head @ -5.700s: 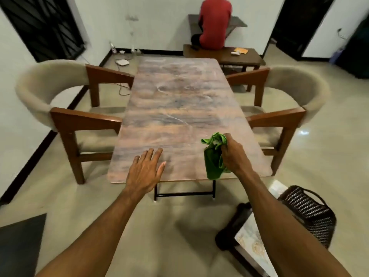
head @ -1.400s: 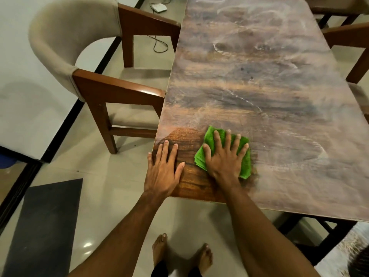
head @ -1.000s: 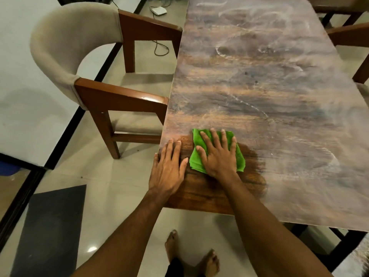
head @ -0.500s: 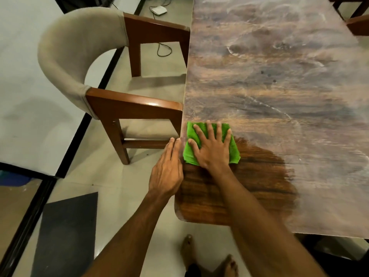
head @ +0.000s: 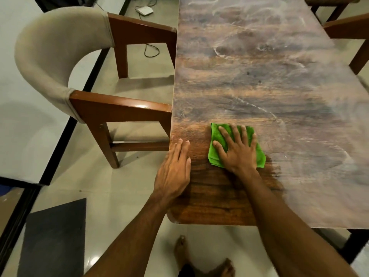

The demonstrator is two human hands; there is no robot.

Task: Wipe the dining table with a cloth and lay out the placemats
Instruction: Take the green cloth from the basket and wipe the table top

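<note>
Fingers of the right hand are lying straight and spread, pressing the folded green cloth flat on the dining table, close to its near left corner. Just beside the cloth but not touching it, the left hand is resting flat at the table's left edge, fingers straight and together. Around both hands the wood is showing dark; farther off, pale dusty streaks are covering it. A padded chair is standing alongside

right hand flat on green cloth, dusty table
</note>
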